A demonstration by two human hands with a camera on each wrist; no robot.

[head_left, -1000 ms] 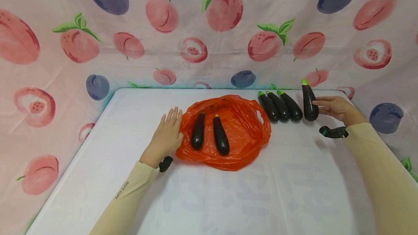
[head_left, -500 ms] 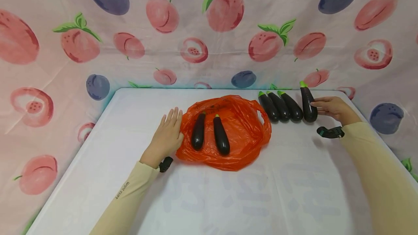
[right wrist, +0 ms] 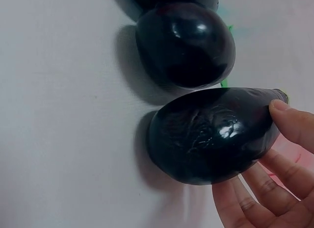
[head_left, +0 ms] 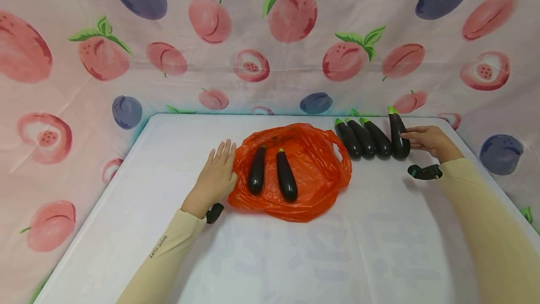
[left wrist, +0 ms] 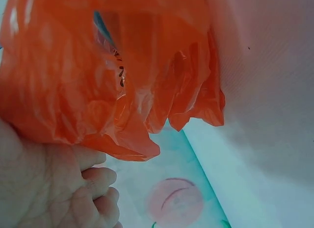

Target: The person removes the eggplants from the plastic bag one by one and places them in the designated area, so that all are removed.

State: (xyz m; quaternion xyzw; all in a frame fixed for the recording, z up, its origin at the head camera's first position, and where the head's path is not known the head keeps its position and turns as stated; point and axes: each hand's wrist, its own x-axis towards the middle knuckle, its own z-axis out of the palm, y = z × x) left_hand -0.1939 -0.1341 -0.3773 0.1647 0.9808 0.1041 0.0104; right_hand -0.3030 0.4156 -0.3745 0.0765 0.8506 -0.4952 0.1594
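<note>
The right hand (head_left: 431,141) pinches an eggplant (head_left: 398,131), now nudged in nearly alongside the row of three (head_left: 361,138) right of the orange bag (head_left: 291,212), whose left side the left hand (head_left: 214,172) touches, fingers straight.

A staged filming corner, by the look of it — fruit-printed cloth (head_left: 291,79) hangs behind and along both sides of a white bench (head_left: 401,233), and black wrist cameras (head_left: 425,172) are worn. Whether this stands in a home, lab or workshop cannot be told — cloth fills the view beyond the bench.
</note>
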